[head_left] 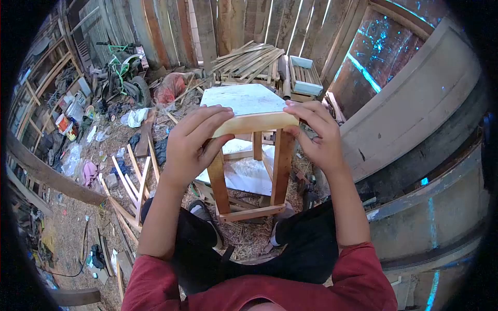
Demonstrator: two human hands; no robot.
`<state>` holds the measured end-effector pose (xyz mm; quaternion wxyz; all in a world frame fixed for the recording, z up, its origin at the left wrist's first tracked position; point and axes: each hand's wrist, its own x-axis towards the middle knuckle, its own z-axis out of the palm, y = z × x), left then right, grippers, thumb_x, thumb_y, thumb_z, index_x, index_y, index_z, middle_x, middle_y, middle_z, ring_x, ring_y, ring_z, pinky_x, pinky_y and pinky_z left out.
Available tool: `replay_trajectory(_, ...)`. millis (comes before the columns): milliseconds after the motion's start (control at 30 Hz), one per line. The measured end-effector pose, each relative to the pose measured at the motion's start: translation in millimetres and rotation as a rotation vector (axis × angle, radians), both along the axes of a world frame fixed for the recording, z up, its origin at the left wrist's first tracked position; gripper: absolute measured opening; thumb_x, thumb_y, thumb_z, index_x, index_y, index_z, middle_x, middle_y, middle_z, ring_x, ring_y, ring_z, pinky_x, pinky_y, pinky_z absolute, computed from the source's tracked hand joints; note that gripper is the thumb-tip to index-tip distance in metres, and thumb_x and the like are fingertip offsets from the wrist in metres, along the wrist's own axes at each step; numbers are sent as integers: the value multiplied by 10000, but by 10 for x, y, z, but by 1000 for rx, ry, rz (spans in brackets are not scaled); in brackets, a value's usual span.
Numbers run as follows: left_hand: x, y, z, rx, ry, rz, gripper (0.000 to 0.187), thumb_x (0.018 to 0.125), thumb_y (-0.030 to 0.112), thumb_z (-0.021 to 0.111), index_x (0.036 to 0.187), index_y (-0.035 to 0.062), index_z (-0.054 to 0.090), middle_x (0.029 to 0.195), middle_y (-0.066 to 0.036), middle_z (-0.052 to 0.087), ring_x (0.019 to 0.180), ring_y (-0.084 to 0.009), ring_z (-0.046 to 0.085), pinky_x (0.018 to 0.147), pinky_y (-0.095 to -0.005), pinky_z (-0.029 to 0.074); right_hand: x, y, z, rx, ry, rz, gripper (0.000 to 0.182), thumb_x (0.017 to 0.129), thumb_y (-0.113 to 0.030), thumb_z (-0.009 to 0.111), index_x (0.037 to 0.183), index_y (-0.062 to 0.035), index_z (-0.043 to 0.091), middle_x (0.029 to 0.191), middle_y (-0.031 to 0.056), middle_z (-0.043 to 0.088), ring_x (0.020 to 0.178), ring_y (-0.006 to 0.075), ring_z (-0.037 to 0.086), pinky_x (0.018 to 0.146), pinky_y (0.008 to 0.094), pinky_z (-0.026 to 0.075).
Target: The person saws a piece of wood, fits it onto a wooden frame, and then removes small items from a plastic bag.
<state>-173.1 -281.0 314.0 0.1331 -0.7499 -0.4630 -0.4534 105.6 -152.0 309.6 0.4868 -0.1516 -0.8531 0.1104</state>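
Note:
A pale wooden rail (255,123) runs across the top of a wooden frame, standing in front of my body. My left hand (199,137) is closed round the rail's left end, fingers over the top and thumb below. At the right end my right hand (316,127) grips it the same way. Two darker wooden uprights (280,168) go down from the rail to a lower crosspiece (252,213) between my feet. Just behind the rail a smudged white panel (244,97) shows, and more white sheet (244,173) appears between the uprights.
A stack of thin slats (249,61) lies at the back beside a white crate (305,75). Loose wood strips (136,181) and litter cover the ground on the left, with a green bike (124,67) farther off. Large curved panels (410,109) lean close on the right.

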Motion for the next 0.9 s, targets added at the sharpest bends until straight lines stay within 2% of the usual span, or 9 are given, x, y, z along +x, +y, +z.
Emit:
replay_trajectory(233,19,3,-14,4,1,11,415,873,85,867,1272,28,768,1291,-161,770,1203,-351,739,1017,-418,578,8,-3,-9,-18,1,1,400,895,-75,850,1285,-56,762,1238,149,738,1164,342,722,1002,413,571)
replay_trajectory(733,46,27,-55,37,-6,18,444,837,139,912,1248,35,780,1270,-151,772,1185,-335,740,1010,-420,576,11,-3,-17,-4,11,12,383,912,-91,846,1283,-50,760,1212,145,723,1143,342,715,987,415,570)
replay_trajectory(833,100,-19,-9,-12,-68,38,406,854,138,894,1231,39,779,1249,-145,774,1193,-345,729,1051,-452,552,5,-21,-6,-27,17,13,378,913,-92,845,1277,-49,756,1206,146,721,1137,340,715,978,415,572)
replay_trajectory(900,158,-80,143,14,94,153,363,868,128,870,1208,42,776,1224,-133,775,1198,-357,713,1096,-488,517,-7,-18,4,-24,16,9,369,917,-93,842,1272,-48,753,1206,147,720,1134,341,715,975,414,573)
